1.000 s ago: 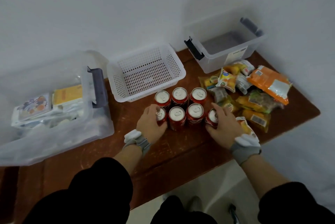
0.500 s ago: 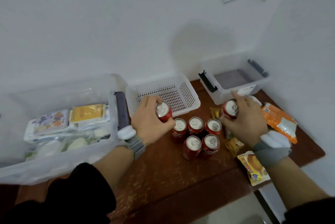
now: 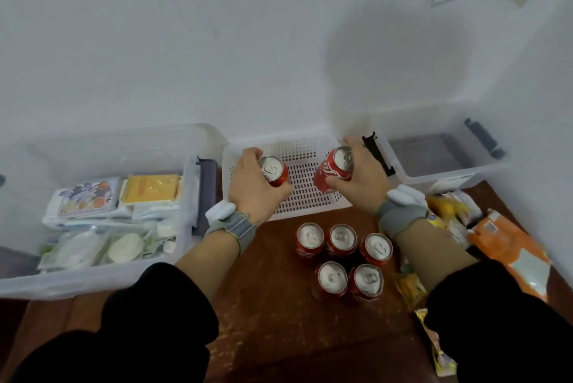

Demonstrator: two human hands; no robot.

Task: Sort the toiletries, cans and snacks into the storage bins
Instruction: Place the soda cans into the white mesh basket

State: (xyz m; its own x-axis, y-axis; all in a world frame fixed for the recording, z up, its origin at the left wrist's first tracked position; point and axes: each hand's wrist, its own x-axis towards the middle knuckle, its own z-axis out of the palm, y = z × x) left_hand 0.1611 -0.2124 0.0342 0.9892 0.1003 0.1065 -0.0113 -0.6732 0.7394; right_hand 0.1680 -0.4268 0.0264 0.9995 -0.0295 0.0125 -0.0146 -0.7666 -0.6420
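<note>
Head view, can-sorting stage. Change vs. 1 s ago: my hands sat low at either flank of a seven-can cluster on the table [image 3: 273, 305]. Half a sec ago each had one can off the wood, and now both cans are up at mid-frame over the white basket [image 3: 310, 215]. Meaning: the first two cans are abt. to go in, but none is down yet and the basket floor shows bare mesh. Five cans [image 3: 341, 240] stand on the table at lower ctr, just below the basket's near rim, so I judge the can step barely begun. L hand [image 3: 251, 184] is wrapped round the L can [image 3: 274, 170] from its left side, fingers curled round it. That can is approx. upright, top facing the camera, over the basket's left half. R hand [image 3: 359, 179] clamps the R can [image 3: 333, 170] from the right. This one is tilted, top leaning toward upper right, label showing, over the basket's right half. Hands are well apart, one can each. Both forearms reach fwd from the lower edge, w/ black sleeves ending mid-forearm and grey wrist bands [image 3: 403, 215] showing. Toiletries [image 3: 117, 215] already lie in the big clear bin [image 3: 93, 280] at left of frame. Snack packs [image 3: 508, 246] are loose at the right edge. The small clear bin [image 3: 449, 175] at upper right looks empty.
</note>
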